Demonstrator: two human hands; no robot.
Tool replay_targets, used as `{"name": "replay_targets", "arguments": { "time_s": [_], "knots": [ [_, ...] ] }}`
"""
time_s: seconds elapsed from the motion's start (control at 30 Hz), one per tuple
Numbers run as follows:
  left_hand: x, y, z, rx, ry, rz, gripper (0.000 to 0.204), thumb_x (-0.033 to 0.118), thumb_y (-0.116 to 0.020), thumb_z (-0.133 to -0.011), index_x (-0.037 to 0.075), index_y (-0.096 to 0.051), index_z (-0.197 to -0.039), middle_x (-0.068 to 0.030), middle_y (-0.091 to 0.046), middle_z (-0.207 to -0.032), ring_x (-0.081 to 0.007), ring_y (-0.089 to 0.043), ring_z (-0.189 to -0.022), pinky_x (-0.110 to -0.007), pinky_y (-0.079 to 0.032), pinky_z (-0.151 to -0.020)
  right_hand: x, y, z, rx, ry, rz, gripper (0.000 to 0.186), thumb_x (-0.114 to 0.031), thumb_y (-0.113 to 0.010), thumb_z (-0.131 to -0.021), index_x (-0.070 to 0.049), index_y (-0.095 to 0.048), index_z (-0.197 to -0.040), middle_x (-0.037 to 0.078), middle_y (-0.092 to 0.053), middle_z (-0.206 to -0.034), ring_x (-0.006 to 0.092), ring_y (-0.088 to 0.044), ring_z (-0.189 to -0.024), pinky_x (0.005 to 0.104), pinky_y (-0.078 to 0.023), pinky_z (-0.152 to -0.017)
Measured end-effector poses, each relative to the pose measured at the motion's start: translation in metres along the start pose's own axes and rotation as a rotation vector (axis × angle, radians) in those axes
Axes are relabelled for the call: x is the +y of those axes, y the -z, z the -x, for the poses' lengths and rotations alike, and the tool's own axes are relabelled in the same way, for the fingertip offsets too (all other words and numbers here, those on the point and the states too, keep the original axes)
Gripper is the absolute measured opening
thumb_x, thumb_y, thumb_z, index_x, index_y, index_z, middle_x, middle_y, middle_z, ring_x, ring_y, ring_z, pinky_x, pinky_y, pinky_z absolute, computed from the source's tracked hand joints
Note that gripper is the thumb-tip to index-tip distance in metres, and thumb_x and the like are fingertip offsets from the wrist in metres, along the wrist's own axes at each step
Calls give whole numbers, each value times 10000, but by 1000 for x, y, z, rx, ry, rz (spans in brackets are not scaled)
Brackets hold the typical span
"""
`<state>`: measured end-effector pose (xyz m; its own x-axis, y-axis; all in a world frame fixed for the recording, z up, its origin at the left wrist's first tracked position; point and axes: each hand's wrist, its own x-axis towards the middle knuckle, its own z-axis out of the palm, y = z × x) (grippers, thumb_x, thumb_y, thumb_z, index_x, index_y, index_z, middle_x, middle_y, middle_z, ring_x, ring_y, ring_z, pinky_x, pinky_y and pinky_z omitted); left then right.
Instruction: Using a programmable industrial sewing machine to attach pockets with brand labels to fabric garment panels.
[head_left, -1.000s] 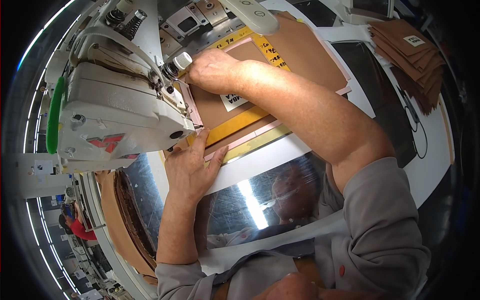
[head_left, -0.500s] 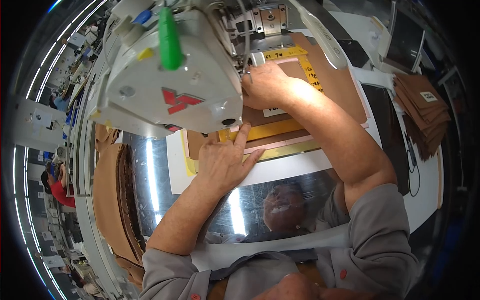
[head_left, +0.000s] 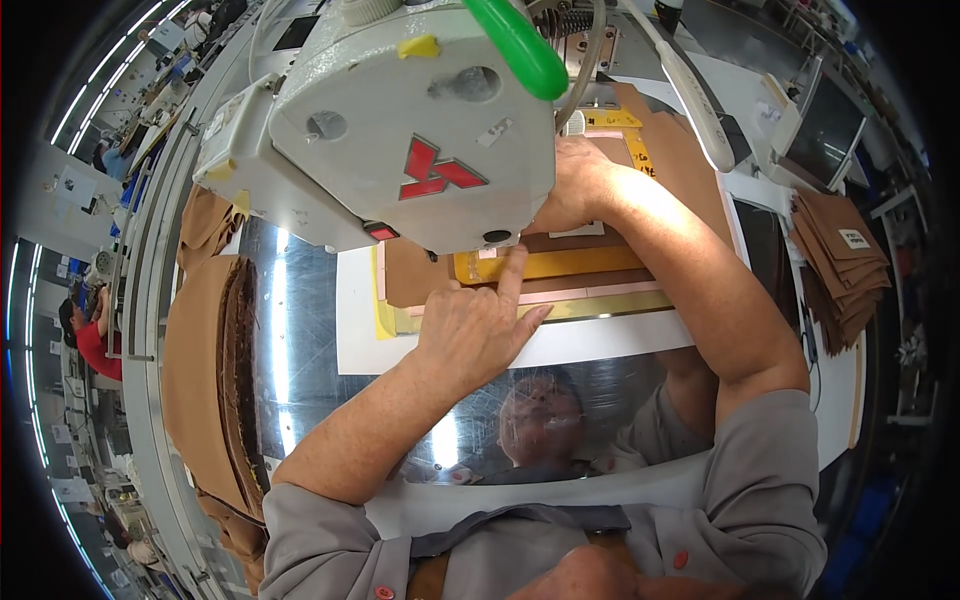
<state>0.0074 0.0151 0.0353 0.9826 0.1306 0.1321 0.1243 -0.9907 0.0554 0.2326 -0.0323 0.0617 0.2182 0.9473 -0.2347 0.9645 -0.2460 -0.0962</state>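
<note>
The pale sewing machine head [head_left: 350,170], with a green handle [head_left: 520,50], fills the top middle of the view. Beneath it a brown panel [head_left: 690,180] lies in a template with yellow [head_left: 580,264] and pink strips. My left hand [head_left: 470,330] rests open on the template’s near side, index finger stretched up to the yellow strip just under the head, thumb out to the right. My right hand [head_left: 575,185] reaches in beside the head over the panel; its fingertips are behind the machine, so what they touch or hold is hidden.
A thick pile of brown pieces [head_left: 205,370] lies left of the shiny metal plate [head_left: 310,380]. More brown pieces [head_left: 840,270] are stacked at the right, below a monitor [head_left: 820,125]. A co-worker in red [head_left: 95,345] sits in the far left background.
The view has swung, so the machine head now sits larger and more central, covering my right fingers. Both hands appear further right and stay at the template, my left index still extended.
</note>
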Motion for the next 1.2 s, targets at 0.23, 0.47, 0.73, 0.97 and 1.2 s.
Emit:
{"name": "replay_targets", "arguments": {
  "time_s": [0.23, 0.47, 0.73, 0.97, 1.2],
  "knots": [
    [3, 0, -3, -1, 49, 115, 688, 511, -613, -969, -26, -556, -1396, -103, -651, -590, -288, -670, -521, -419, -546, -541, -1, -2, 0, -6, -28, 7, 1022, -783, -628, -805, -85, -470, -1534, 205, -390, -1603, 311, -379, -1493, 458, -285, -1229],
    [3, -2, -5, 19, 32, 113, 692, 512, -635, -949, -29, -558, -1374, -114, -650, -591, -304, -674, -522, -427, -556, -555, -1, -1, 1, -4, -43, -18, 1019, -777, -642, -803, -85, -473, -1532, 197, -397, -1597, 312, -383, -1490, 456, -273, -1238],
    [-1, -2, -8, 23, 7, 92, 710, 504, -621, -958, -64, -545, -1377, -108, -645, -578, -296, -675, -527, -420, -559, -566, -4, 8, 2, -29, -49, -3, 1019, -780, -632, -807, -73, -479, -1525, 177, -452, -1568, 313, -443, -1451, 452, -306, -1210],
    [-3, -8, -12, 6, -5, 40, 732, 498, -593, -972, -122, -544, -1360, -105, -636, -563, -280, -665, -507, -412, -558, -564, -1, 6, -5, -67, -46, -6, 995, -782, -617, -810, -74, -508, -1500, 183, -519, -1513, 311, -507, -1402, 493, -296, -1206],
    [1, -5, -9, -22, -55, 65, 740, 482, -584, -976, -150, -534, -1356, -93, -612, -532, -270, -645, -480, -401, -535, -552, -3, 12, -1, -108, -52, 13, 978, -778, -620, -809, -72, -530, -1480, 191, -534, -1491, 310, -522, -1387, 487, -311, -1196]
  ]
}}
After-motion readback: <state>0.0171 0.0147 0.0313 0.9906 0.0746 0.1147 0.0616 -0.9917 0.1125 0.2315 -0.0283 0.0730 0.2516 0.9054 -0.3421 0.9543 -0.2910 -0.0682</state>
